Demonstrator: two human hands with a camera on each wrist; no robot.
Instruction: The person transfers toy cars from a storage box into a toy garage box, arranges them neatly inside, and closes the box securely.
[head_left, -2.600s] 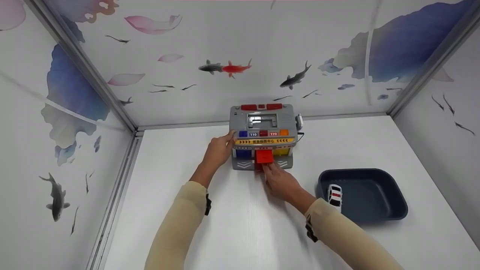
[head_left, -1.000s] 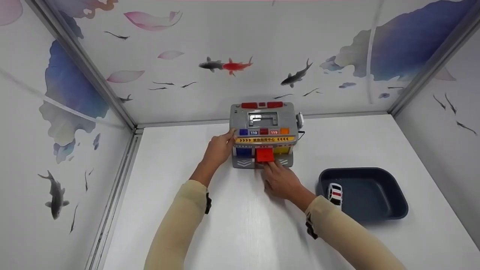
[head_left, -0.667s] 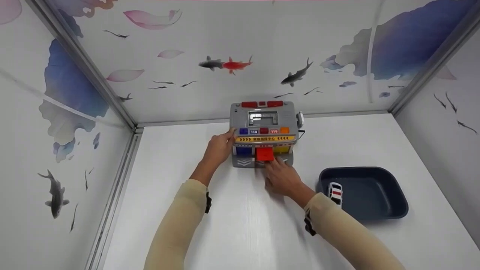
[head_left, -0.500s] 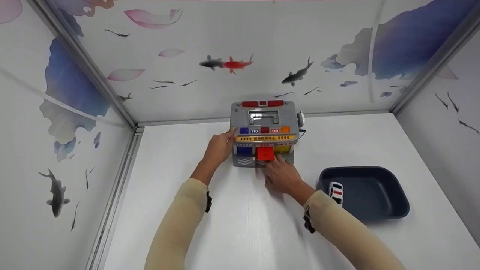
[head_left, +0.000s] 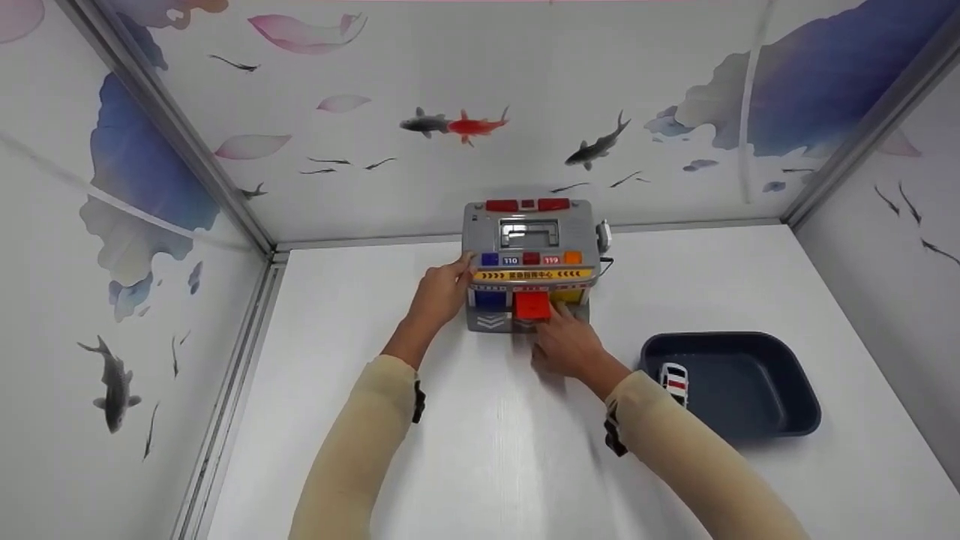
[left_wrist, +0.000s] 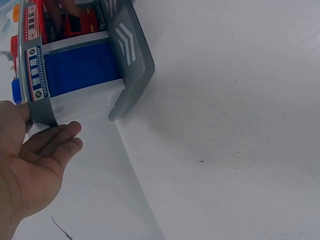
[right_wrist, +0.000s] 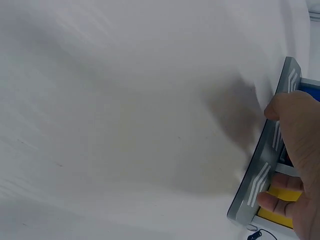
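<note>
A grey toy garage (head_left: 484, 232) stands against the back wall, with blue, red and yellow doors in front. Its red door (head_left: 532, 305) is swung up. My left hand (head_left: 439, 294) grips the garage's left front corner, the thumb at the roof edge and the other fingers under it along the side. My right hand (head_left: 568, 345) reaches into the middle bay beneath the red door. There, in the left wrist view, its fingers lie on a red toy car (left_wrist: 87, 22). In the right wrist view the thumb sits at the ramp (right_wrist: 257, 180); the car is mostly hidden.
A dark blue-grey tray (head_left: 780, 390) stands on the white table (head_left: 465, 450) to the right. A white toy car (head_left: 676, 382) with a red stripe lies in its left end, partly covered by the right sleeve. Printed panels enclose the table at the back and sides.
Over these frames my right hand has edged forward and its fingers have gone further in under the red door. My left hand has kept its place on the garage. The view has shifted slightly.
</note>
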